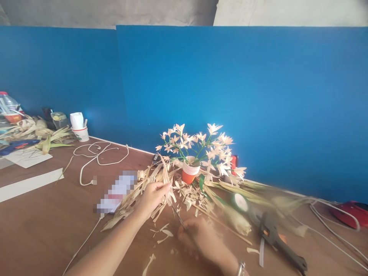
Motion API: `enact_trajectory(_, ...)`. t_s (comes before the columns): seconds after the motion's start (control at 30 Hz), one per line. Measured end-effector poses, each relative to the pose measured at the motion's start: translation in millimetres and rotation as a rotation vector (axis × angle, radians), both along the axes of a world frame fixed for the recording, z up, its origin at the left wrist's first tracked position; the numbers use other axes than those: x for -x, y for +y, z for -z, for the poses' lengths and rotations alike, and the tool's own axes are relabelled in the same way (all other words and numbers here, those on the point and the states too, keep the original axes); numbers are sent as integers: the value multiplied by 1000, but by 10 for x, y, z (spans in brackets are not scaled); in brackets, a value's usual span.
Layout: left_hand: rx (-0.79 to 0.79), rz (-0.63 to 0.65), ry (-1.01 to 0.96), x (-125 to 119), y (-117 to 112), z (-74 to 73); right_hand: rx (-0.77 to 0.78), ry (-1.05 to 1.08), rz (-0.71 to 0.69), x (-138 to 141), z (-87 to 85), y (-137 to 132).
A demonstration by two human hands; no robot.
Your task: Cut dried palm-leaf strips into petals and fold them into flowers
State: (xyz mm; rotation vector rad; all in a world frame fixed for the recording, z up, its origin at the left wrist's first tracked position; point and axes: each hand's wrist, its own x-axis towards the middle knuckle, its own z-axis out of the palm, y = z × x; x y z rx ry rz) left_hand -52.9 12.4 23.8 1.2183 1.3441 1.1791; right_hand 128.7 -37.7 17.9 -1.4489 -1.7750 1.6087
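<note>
My left hand [155,194] is closed, pinching a pale dried husk strip [166,174] that stands up from the fingers, its lower end split into narrow tails. My right hand [198,237], smeared by motion, is closed around a slim dark metal tool [178,215] that looks like scissors. The tool points up and left toward the lower end of the strip; whether they touch I cannot tell. Just behind stands an orange and white paper cup [190,174] with pale husk flowers [212,151] on green stems. Small husk scraps [165,234] lie between my hands.
A black glue gun [280,245] lies at the right, near a red object [349,214] and white cables. Loose husks [135,199] surround the cup. A phone-like blurred rectangle [116,193] is at the left. A blue partition [230,84] closes off the back.
</note>
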Motion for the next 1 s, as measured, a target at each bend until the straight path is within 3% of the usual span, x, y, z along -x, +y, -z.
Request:
enact_trajectory(0.43,0,38,59,19,24,83,-8,-13,9,30,-65,-14)
enact_trajectory(1.0,11,25,-95,-10,7,55,-54,-56,10,7,-97,-2)
